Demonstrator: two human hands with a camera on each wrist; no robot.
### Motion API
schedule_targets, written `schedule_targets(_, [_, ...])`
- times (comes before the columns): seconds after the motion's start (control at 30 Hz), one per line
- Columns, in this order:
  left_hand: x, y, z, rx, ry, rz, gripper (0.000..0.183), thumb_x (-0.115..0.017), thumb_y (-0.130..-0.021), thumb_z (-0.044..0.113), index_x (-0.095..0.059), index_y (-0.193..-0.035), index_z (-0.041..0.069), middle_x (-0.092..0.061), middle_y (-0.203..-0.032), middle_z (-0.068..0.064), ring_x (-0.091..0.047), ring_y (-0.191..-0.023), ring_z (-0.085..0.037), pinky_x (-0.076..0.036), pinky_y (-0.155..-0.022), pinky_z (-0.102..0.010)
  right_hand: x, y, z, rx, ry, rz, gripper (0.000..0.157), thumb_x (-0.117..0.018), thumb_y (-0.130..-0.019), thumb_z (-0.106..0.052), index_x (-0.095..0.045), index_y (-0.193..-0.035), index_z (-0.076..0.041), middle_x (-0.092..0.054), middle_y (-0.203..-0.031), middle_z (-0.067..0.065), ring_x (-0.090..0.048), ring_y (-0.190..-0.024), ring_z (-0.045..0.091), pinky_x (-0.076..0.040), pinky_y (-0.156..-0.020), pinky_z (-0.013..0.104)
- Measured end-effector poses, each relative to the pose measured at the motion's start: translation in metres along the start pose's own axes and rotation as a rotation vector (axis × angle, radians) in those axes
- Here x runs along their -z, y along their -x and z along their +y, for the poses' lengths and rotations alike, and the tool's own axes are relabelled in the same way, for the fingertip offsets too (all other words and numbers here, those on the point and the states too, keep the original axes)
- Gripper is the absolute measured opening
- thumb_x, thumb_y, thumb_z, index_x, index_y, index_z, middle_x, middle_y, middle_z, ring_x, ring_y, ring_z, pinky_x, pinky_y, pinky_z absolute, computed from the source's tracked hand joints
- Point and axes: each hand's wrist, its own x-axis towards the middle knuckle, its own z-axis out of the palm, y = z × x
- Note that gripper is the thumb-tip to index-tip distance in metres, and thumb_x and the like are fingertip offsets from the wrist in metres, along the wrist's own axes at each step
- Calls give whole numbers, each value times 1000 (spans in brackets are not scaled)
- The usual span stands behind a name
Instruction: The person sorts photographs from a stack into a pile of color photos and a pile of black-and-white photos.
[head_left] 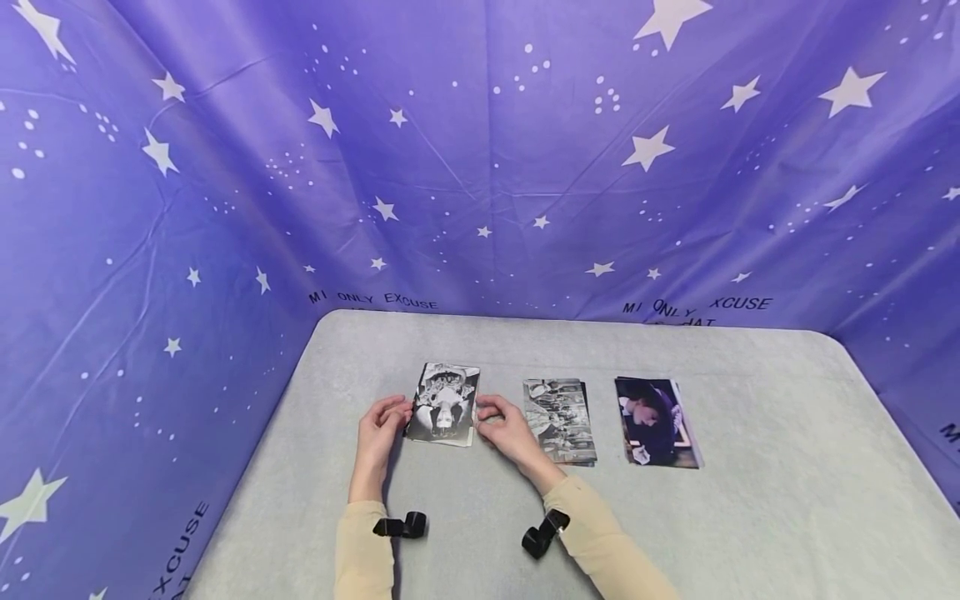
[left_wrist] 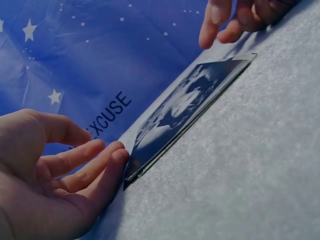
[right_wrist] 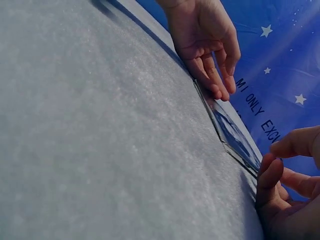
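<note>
A small stack of black-and-white photos (head_left: 446, 404) lies flat on the table, its sheets slightly out of line. My left hand (head_left: 381, 433) is at the stack's left edge, and in the left wrist view its bent fingertips (left_wrist: 119, 152) touch the near corner. On the opposite side, my right hand (head_left: 510, 429) has loosely bent fingers (right_wrist: 270, 172) at the right edge; whether they touch it is hard to tell. Neither hand grips the photos. Right of the hands lie a second black-and-white stack (head_left: 558, 421) and a stack topped by a dark colour photo (head_left: 656, 422).
The grey table (head_left: 787, 500) has rounded far corners. A purple-blue curtain (head_left: 487, 150) with white stars and printed lettering hangs behind it and along the sides. A black strap (head_left: 401, 525) is at the left wrist and another black strap (head_left: 545, 534) at the right.
</note>
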Motion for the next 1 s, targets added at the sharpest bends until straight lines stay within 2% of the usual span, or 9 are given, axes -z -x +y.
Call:
schedule_targets(0.2, [-2,7,2,15,37,-24,30,-47,-91,-12,-50,-120,-20,-64,-102,-30,-65,-78,-10,-52,-75,-21,8,9,2,-31,-34,5,36,-57,-81,13,-52,-116,20,-54,-98,34,-49,-60,6,-42,-52,18])
schedule_targets(0.4, [-9,15,2,14,69,-39,30,-46,-91,-12,-48,-120,-22,-65,-101,-28,-66,-82,-11,-53,-77,-23,18,19,-1,-48,-13,13,34,-58,-82,11,-53,-115,18,-57,-94,25,-53,-64,9,-43,-55,19])
schedule_targets(0.53, [-13,18,1,21,85,-40,30,-46,-90,-13,-49,-119,-21,-65,-100,-28,-66,-83,-13,-53,-77,-24,25,23,-7,-51,-15,41,34,-58,-83,11,-54,-116,17,-58,-95,23,-52,-62,9,-42,-54,19])
schedule_targets(0.77, [-20,22,0,21,92,-55,30,-46,-90,-13,-50,-119,-20,-65,-101,-29,-66,-80,-12,-53,-76,-23,44,15,14,-31,-27,102,33,-61,-84,8,-58,-117,10,-59,-93,11,-50,-60,6,-38,-50,18])
schedule_targets(1.0, [-28,28,-1,12,86,-86,30,-47,-90,-12,-49,-119,-21,-65,-101,-31,-66,-83,-13,-53,-77,-23,61,20,15,3,11,113,33,-62,-84,8,-58,-117,11,-60,-93,11,-53,-64,6,-41,-54,19])
